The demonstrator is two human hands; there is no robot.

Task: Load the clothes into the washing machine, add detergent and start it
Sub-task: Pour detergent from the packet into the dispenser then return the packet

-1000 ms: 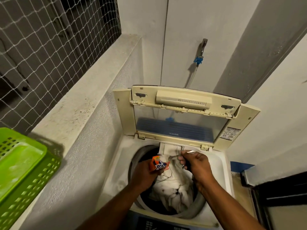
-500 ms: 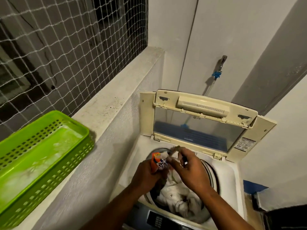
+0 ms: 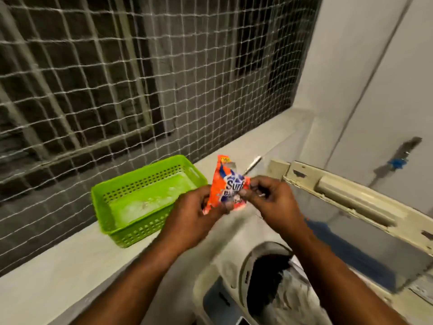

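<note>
Compared with half a second ago, both hands have lifted away from the drum opening and moved left. The detergent sachet (image 3: 228,186) was held low over the laundry; it now stands upright in front of the ledge (image 3: 46,277), just right of the green basket (image 3: 140,174), with its printed face to the camera. The view has swung left, so the basket sits near centre and the netting (image 3: 117,78) fills the upper frame. The left hand (image 3: 194,214) grips the sachet's lower left portion with curled fingers. The right hand (image 3: 274,202) pinches its right edge between thumb and forefinger. A thin metallic item (image 3: 251,165) projects above the right hand; it is too blurred to identify. The basket rests on the ledge, and its floor shows pale smears. The washing machine (image 3: 210,285) stands at lower right with its lid (image 3: 351,200) raised. Its drum (image 3: 269,273) holds white clothes (image 3: 290,299), partly hidden by the right forearm.
</note>
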